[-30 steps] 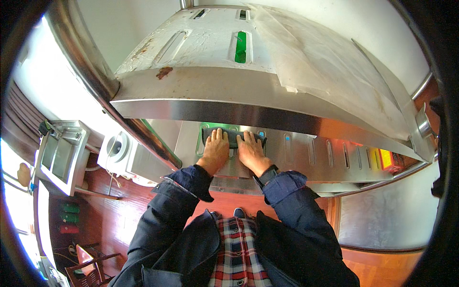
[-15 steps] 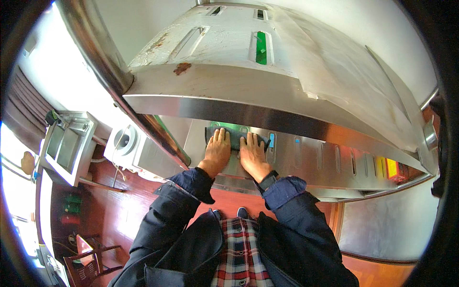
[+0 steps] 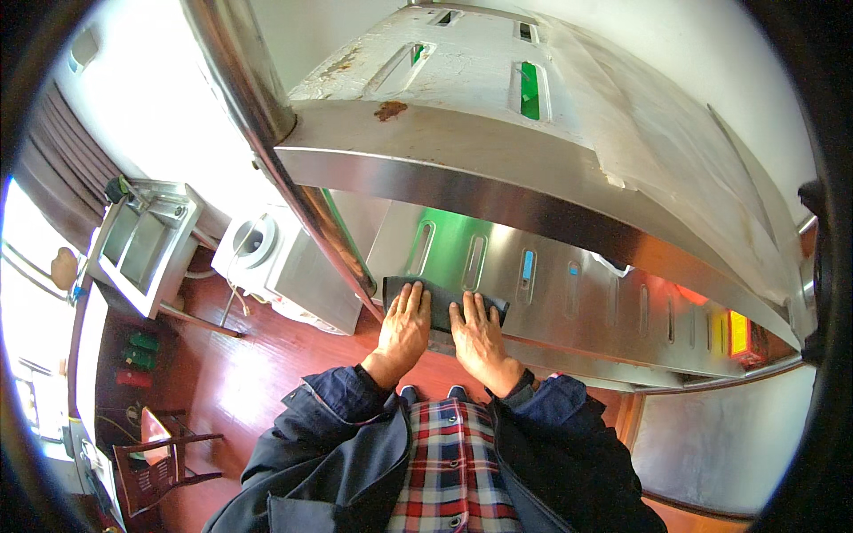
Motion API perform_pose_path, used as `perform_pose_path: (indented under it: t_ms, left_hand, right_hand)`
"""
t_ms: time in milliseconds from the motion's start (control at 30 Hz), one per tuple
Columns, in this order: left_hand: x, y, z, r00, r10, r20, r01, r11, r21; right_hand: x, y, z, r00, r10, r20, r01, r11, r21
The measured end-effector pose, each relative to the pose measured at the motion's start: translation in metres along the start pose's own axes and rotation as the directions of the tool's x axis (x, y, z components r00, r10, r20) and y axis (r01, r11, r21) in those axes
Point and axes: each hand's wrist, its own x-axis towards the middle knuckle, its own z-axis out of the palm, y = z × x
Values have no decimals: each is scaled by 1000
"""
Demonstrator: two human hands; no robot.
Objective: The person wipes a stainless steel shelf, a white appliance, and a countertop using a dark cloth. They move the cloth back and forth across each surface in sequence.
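Note:
A dark grey cloth (image 3: 441,304) lies across the front edge of a slotted stainless steel lower shelf (image 3: 577,311). My left hand (image 3: 405,333) presses on its left part, fingers stretched out and lying flat. Beside it my right hand (image 3: 482,342) rests on the cloth's right part, its fingers also straight and slightly spread. Between the two hands a strip of the cloth shows, and its corners stick out on either side. The palms' undersides are hidden.
Above and beyond my hands is an upper shelf (image 3: 426,173) with a rust spot and plastic sheeting. A metal post (image 3: 235,75) stands at left. Further left are a washing machine (image 3: 293,258), a steel sink (image 3: 147,244) and a wooden chair (image 3: 160,462). A red-yellow box (image 3: 742,338) sits at right.
Both hands have drawn the cloth toward me, from further in on the lower shelf to its front edge. The view has shifted, showing more of the lower shelf.

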Motion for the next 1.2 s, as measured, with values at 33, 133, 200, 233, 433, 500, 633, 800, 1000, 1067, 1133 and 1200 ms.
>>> perform_pose_path:
  t_ms: [33, 133, 200, 233, 433, 500, 633, 800, 1000, 1067, 1133, 1200]
  left_hand:
    - [3, -4, 0, 999, -12, 33, 12, 1000, 0]
    - [22, -18, 4, 996, -86, 36, 87, 996, -31]
    - [39, -30, 11, 994, -110, -19, 110, 994, 9]
    - [46, -35, 16, 992, -76, -104, 89, 987, 133]
    - [106, -59, 37, 957, -275, -94, 288, 941, 176]
    - [123, -64, 35, 927, -374, -14, 373, 923, 97]
    - [130, -67, 30, 905, -409, 115, 402, 912, 82]
    - [95, -48, 33, 932, -359, -44, 362, 918, 161]
    - [14, -6, 20, 956, -272, -105, 279, 959, 50]
    - [-11, 3, 12, 952, -273, -141, 277, 961, 9]
    - [-29, 6, 2, 944, -308, -117, 300, 950, -80]
    - [-38, 4, -13, 932, -353, -81, 341, 931, -133]
  right_hand:
    - [6, 0, 2, 1000, -7, 6, 7, 1000, 5]
    - [32, 5, 10, 997, -29, -70, 30, 1000, 10]
    - [54, 8, 19, 996, -13, -88, 13, 1000, -4]
    - [64, 10, 23, 992, -13, -122, 11, 1000, -19]
    - [132, 32, 37, 997, 15, -81, -12, 999, 37]
    - [153, 40, 38, 998, 54, 29, -57, 995, 83]
    - [170, 46, 37, 993, -1, -116, 5, 1000, 30]
    - [133, 44, 26, 999, -33, 39, 29, 995, 97]
    - [64, 24, 13, 984, -172, -48, 175, 982, 65]
    - [47, 15, 10, 981, -193, 23, 189, 975, 114]
    - [39, 5, 7, 972, -234, 25, 226, 959, 170]
    - [42, -6, 1, 963, -270, -7, 261, 926, 271]
